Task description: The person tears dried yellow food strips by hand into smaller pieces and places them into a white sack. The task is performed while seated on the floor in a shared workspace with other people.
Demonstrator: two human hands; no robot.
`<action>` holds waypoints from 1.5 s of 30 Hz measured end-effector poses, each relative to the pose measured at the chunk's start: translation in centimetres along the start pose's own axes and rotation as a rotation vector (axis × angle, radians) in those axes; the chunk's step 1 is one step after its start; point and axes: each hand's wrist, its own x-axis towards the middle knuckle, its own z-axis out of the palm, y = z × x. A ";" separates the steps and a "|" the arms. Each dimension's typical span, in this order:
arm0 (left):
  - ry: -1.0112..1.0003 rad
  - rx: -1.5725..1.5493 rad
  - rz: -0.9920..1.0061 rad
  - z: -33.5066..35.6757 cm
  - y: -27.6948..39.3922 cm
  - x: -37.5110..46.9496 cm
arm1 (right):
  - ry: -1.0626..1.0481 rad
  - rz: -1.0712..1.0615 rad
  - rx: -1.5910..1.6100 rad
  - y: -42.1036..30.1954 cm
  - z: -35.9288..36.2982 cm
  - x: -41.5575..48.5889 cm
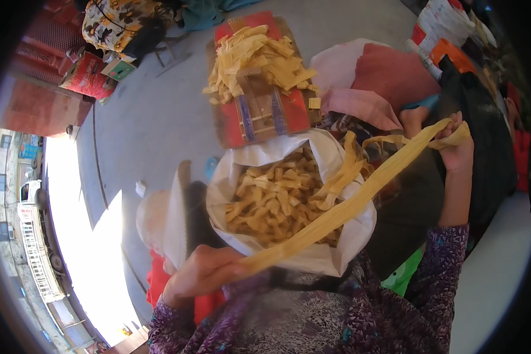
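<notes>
A long, flat yellow strip (pixel 345 210), perhaps dried bean curd or plant material, stretches diagonally between my hands. My left hand (pixel 205 272), slightly blurred, grips its lower end near the sack's front left side. At the upper right, my right hand (pixel 455 144) is closed around the other end, with a loop of strip around the fingers. Between my arms stands a white woven sack (pixel 221 177) with its rim rolled outward, holding many short yellow pieces (pixel 278 199). More long strips (pixel 347 170) hang over the sack's right rim.
Beyond the sack, a red and brown board (pixel 228 128) bears a heap of yellow pieces (pixel 265 57). A pink and white cloth or sack (pixel 380 75) lies right of it. Another person's bare foot or hand (pixel 413 120) is near my right hand. A pale hat (pixel 177 212) is at left.
</notes>
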 end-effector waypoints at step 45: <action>0.325 0.694 0.710 2.2 4.7 4.1 | -1.544 0.589 -0.728 10.8 13.3 -19.6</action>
